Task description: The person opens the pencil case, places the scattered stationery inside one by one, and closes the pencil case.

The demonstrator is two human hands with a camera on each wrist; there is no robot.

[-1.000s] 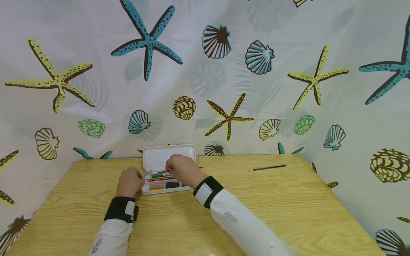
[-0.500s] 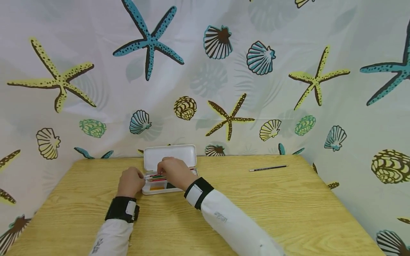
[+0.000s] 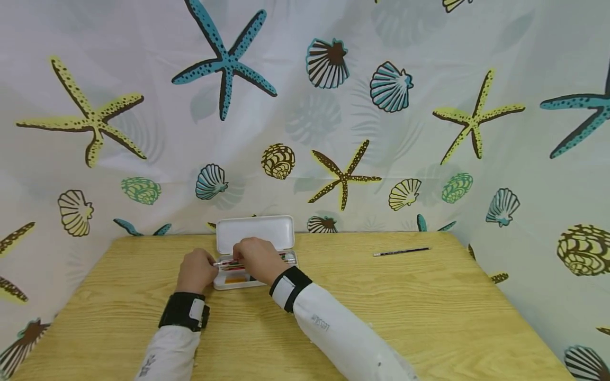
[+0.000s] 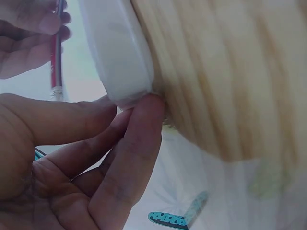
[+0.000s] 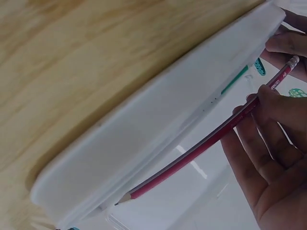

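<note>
A white pencil case (image 3: 254,233) lies open at the back of the table, its lid tipped up behind. My left hand (image 3: 197,270) pinches the case's left end; in the left wrist view thumb and fingers grip the corner of the white case wall (image 4: 120,52). Above the tray, my right hand (image 3: 259,260) holds a red pencil (image 5: 182,161) near its eraser end, between thumb and fingers. The pencil's sharpened tip is near the case's other end. Several pencils lie inside the case, partly covered by the right hand. A green item (image 5: 235,79) shows past the case wall.
A dark pencil (image 3: 402,252) rests on the wooden table (image 3: 429,307) at the back right. An orange block (image 3: 235,280) sits in the case's front compartment. A white curtain (image 3: 281,116) printed with starfish and shells hangs right behind the table.
My right hand has moved left and slightly down over the case, carrying the red pencil. My left hand keeps its hold on the case's left end.
</note>
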